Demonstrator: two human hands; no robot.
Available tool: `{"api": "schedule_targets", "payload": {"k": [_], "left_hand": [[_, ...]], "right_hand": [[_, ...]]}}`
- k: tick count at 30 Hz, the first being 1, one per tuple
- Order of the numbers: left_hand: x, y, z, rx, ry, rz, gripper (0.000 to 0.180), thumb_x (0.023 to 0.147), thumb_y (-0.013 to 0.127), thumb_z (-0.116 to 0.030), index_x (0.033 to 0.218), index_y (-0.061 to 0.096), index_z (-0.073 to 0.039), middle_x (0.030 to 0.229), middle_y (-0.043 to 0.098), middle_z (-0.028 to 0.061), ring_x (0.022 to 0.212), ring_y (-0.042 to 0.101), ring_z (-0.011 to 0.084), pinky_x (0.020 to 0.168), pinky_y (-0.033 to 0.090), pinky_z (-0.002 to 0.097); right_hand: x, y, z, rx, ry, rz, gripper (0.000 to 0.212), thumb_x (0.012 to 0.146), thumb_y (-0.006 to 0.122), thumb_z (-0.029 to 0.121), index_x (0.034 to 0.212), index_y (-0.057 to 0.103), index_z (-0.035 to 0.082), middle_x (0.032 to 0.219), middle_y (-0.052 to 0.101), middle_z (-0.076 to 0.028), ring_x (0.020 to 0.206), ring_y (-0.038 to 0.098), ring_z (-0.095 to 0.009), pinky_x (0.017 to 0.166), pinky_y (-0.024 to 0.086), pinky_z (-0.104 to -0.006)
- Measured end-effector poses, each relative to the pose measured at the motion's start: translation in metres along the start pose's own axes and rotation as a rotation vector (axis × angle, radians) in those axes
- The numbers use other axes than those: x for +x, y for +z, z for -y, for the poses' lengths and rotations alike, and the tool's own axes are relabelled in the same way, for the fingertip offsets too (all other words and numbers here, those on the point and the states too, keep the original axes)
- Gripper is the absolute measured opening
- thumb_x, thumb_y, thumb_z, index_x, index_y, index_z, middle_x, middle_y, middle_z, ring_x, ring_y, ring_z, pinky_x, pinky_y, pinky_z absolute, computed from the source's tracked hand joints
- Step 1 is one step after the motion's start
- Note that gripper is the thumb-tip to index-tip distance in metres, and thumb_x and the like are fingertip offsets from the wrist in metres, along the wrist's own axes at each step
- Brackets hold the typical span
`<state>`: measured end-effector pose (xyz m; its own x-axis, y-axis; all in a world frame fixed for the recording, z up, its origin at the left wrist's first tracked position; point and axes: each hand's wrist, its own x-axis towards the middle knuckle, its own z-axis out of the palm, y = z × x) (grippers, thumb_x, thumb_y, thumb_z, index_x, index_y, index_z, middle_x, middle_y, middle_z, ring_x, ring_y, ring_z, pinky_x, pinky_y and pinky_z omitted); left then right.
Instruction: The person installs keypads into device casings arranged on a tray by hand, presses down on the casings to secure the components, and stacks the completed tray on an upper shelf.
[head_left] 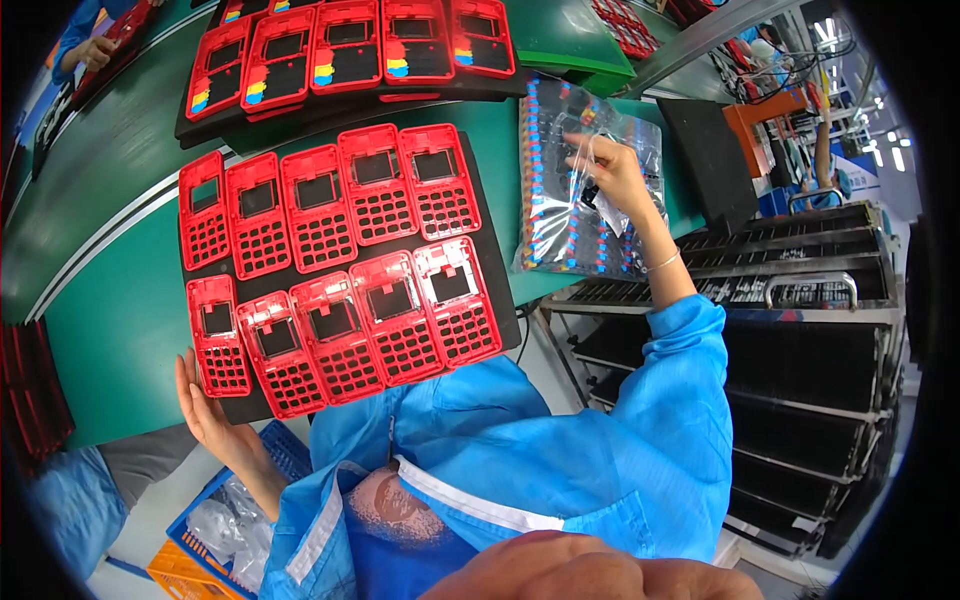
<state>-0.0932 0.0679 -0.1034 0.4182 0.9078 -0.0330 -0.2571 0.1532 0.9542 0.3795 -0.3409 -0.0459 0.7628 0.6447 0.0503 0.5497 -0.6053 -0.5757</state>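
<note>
A black tray (490,290) in front of me carries two rows of red plastic handset housings (318,205), each with a screen window and a grid of key holes. Along the tray's near left corner lies my left hand (208,412), fingers stretched out and touching its edge. My right hand (610,168) is over a clear plastic sheet or bag (545,205) at the right, its fingers apart. Rows of small dark parts with blue and red bits (575,240) show through the plastic. A small dark piece with a white label (603,208) lies beside the right hand.
Beyond the tray stands another black tray with red housings (350,50) bearing coloured patches. A green bin (575,55) is at the back, and a metal rack cart (810,310) stands right. Blue and orange crates (215,535) sit low left. Another person's hand (97,52) is far left.
</note>
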Motion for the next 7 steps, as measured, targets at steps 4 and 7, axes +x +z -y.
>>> {"api": "schedule_targets", "payload": {"k": [4, 7], "left_hand": [[0.002, -0.007, 0.007, -0.055, 0.0, 0.032, 0.049, 0.112, 0.045, -0.019, 0.155, 0.04, 0.003, 0.157, 0.047, 0.0223, 0.139, 0.055, 0.0258, 0.115, 0.048, 0.0382], [-0.004, -0.006, 0.005, 0.003, 0.009, 0.02, 0.051, 0.112, 0.046, -0.021, 0.156, 0.04, 0.003, 0.158, 0.046, 0.0223, 0.141, 0.053, 0.0261, 0.116, 0.047, 0.0385]], "right_hand": [[0.0, 0.013, -0.005, 0.349, -0.096, -0.061, 0.049, 0.093, 0.078, 0.014, 0.14, 0.066, 0.007, 0.144, 0.063, -0.012, 0.124, 0.06, -0.019, 0.106, 0.046, -0.0331], [0.001, 0.006, -0.018, 0.269, -0.109, 0.107, 0.061, 0.088, 0.084, 0.019, 0.145, 0.063, 0.011, 0.162, 0.045, -0.011, 0.136, 0.055, -0.021, 0.113, 0.043, -0.0314]]}}
